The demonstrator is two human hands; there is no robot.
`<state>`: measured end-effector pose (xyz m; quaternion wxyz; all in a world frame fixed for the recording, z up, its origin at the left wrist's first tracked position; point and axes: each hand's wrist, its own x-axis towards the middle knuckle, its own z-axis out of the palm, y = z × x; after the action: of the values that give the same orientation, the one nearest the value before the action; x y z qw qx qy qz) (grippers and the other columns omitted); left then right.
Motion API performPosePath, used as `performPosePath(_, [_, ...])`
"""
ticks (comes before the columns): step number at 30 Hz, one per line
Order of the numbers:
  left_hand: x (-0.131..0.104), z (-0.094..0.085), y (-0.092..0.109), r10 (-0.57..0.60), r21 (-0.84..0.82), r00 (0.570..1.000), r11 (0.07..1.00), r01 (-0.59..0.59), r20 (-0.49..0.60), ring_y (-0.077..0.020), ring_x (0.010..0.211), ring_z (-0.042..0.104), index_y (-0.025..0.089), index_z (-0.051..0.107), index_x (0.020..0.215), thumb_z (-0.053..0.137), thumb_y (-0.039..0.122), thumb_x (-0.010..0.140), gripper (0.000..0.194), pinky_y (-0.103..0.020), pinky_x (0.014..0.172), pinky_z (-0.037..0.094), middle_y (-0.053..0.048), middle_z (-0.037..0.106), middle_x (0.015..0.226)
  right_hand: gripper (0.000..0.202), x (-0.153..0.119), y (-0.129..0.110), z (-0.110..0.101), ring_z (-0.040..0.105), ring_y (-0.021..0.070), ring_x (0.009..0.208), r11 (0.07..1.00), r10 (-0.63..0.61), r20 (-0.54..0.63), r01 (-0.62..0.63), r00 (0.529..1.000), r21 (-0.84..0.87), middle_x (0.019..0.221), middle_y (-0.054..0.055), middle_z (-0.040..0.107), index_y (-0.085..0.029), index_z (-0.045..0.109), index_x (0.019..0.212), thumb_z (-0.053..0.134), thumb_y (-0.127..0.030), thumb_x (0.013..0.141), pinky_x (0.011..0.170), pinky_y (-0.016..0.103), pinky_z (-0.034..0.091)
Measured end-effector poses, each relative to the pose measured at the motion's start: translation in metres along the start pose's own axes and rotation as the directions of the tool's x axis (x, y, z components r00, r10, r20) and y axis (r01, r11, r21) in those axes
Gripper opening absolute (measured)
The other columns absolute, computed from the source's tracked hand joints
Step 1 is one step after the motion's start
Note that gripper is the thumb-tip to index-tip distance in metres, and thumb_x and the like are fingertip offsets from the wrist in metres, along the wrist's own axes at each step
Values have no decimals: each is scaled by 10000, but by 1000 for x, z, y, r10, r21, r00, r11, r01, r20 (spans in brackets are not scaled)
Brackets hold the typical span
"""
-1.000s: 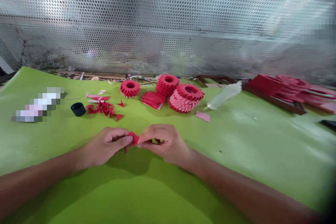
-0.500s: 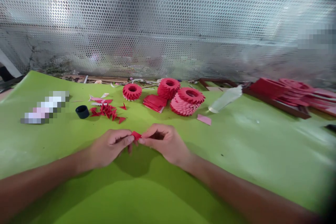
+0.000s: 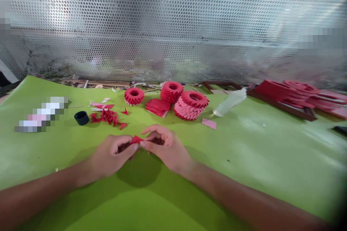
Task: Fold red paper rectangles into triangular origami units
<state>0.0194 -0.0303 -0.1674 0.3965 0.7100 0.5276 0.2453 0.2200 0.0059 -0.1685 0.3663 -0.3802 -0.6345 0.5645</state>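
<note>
A small folded piece of red paper [image 3: 136, 139] is pinched between my two hands above the green table. My left hand [image 3: 113, 154] is closed on its left side, thumb in front. My right hand [image 3: 168, 148] grips the right edge between thumb and fingers, its index finger raised and bent. Beyond my left hand lies a loose heap of red folded paper triangles [image 3: 108, 117]. Past my right hand is a stack of red paper sheets [image 3: 158, 106], beside ring-shaped pieces built of folded paper: a small red one [image 3: 134, 96], a red one [image 3: 171, 92] and a pink-and-red one [image 3: 191, 106].
A dark round cap [image 3: 81, 118] stands left of the heap. To the right are a pink paper slip [image 3: 209, 123], a clear glue bottle [image 3: 230, 102] lying down, and a brown tray [image 3: 284, 107] with red paper pieces. A perforated metal panel [image 3: 173, 25] rises behind the green table surface [image 3: 173, 209].
The red paper now shows a more pointed, triangular shape between my fingers. My right index finger has lifted a little. The whole view has shifted slightly.
</note>
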Motion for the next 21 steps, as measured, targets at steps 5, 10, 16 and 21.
performPosePath(5, [1, 3, 2, -26, -11, 999, 1000, 26, -18, -99, 482, 368, 164, 595, 728, 482, 438, 963, 378, -241, 457, 199, 30, 501, 586, 188, -6, -3, 3, 658, 136, 682, 941, -182, -10, 172, 983, -293, 820, 28, 738, -191, 692, 1000, 711, -281, 836, 547, 223, 500])
performPosePath(10, [3, 3, 1, 40, 63, 999, 997, -39, -5, -110, 505, 422, 164, 607, 722, 458, 393, 970, 369, -236, 471, 237, 20, 541, 593, 130, -11, -5, 4, 642, 127, 629, 697, -503, 152, 503, 851, -511, 794, 35, 750, -193, 711, 938, 592, -170, 892, 591, 245, 519])
performPosePath(16, [0, -1, 0, 88, 85, 991, 992, -97, 99, -129, 580, 530, 161, 645, 770, 429, 348, 976, 353, -227, 531, 330, -7, 638, 676, 155, -13, -3, 0, 628, 126, 666, 722, -434, 343, 550, 833, -421, 811, 18, 710, -200, 628, 1058, 550, -194, 924, 600, 239, 483])
performPosePath(21, [-3, -3, -1, 28, 98, 991, 994, -41, 135, -109, 499, 480, 156, 648, 737, 411, 368, 990, 406, -218, 474, 283, -8, 625, 624, 201, -12, -1, -3, 586, 118, 684, 892, -219, 214, 284, 952, -353, 811, 1, 648, -192, 526, 1116, 576, -313, 963, 569, 207, 437])
